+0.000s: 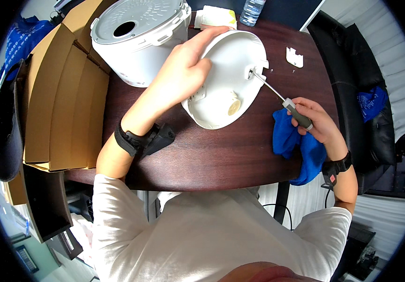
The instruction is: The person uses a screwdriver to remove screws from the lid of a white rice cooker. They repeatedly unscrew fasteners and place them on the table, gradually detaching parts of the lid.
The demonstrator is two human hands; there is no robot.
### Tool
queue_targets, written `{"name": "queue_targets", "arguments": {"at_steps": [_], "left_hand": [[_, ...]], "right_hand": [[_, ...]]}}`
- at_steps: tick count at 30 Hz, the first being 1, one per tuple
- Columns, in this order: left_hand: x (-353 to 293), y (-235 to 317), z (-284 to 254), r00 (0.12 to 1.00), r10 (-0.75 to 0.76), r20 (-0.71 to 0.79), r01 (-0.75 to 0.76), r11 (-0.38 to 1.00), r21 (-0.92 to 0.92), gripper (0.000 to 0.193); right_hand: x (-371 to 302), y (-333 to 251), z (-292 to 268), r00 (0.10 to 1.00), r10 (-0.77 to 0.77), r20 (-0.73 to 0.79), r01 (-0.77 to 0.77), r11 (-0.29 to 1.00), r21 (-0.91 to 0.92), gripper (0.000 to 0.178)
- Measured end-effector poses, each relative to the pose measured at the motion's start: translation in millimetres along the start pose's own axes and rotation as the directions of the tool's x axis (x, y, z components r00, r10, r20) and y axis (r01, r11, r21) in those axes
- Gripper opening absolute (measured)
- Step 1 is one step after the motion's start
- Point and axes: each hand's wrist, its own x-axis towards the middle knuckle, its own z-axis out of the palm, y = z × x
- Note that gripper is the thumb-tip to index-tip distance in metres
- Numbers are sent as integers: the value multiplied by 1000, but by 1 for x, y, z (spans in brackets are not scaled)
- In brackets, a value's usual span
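My left hand (186,68) grips the rim of a white oval plastic lid shell (226,61), tilted so its hollow inner side shows. A short round spout (234,105) stands inside it near the lower edge. In my right hand (319,121) is a screwdriver (298,115) with a grey handle. Its shaft slants up and left, and its tip meets a small recessed fixing spot near the shell's right edge; any screw there is too small to make out. Under the right hand lies a crumpled blue cloth (284,136).
Behind my left arm stands a white rice-cooker-like body (139,58) with a grey top. A cardboard box (66,98) flanks the dark wooden table (202,160). A small white plastic piece (294,58) lies right; a water bottle (252,11) and papers (216,18) are at the back.
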Motion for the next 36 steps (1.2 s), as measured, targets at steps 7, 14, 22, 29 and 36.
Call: {"name": "queue_targets", "arguments": {"at_steps": [7, 14, 22, 29, 36], "left_hand": [[0, 1, 9, 999, -17, -52, 16, 1000, -20, 50], [-4, 1, 15, 992, 77, -102, -64, 989, 132, 44], [-7, 5, 17, 991, 29, -131, -3, 980, 198, 52], [-6, 2, 13, 988, 67, -138, -44, 986, 161, 51], [-5, 0, 13, 991, 42, -128, -22, 988, 156, 51]], "right_hand": [[-9, 15, 4, 995, 94, 27, -95, 994, 49, 27], [-6, 0, 8, 993, 116, -27, -119, 984, -136, 27], [-7, -17, 25, 798, -602, 11, 227, 285, -931, 24], [-16, -13, 17, 798, -575, -179, 302, 639, -707, 27], [-16, 12, 20, 885, -265, -382, 371, 898, 236, 28]]}}
